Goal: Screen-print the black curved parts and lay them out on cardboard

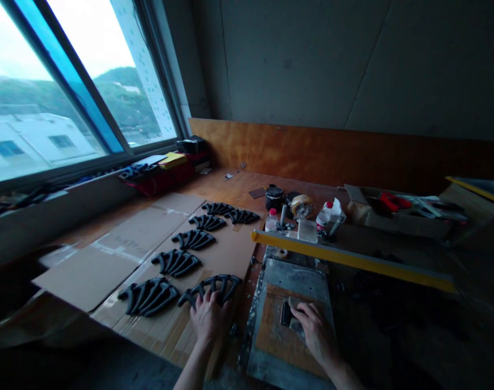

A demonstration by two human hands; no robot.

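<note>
Standing beside the bench, one sees the left hand (207, 315) laid flat, fingers spread, on the nearest stack of black curved parts (211, 288), which rests on the cardboard sheet (88, 276) at the front edge of the wooden bench (231, 189). The hand presses down on the stack rather than closing around it. Six more like stacks run away from it in a staggered row toward the window side.

The right hand (317, 329) rests on the metal plate (299, 276) just right of the cardboard. Its fingertips touch a small dark block (286, 313) sitting on the plate's brown inset. The light is dim here, so it cannot be told whether the fingers pinch the block or merely rest against it.

A yellow straightedge (352, 260) lies across the bench just beyond the plate. Behind it stand a roll of tape (302, 206), a dark jar (274, 197) and small bottles (328, 214).

Hazards, as judged from this layout:
- The nearest stack is fanned and loose; sideways pressure from the flat left hand could slide the parts apart or push them into the neighbouring stack.
- The block is small and lightly held at best; a slip of the fingertips could send it off the plate into the dark clutter to the right.
- A reach forward could catch the straightedge and knock the bottles over.
</note>
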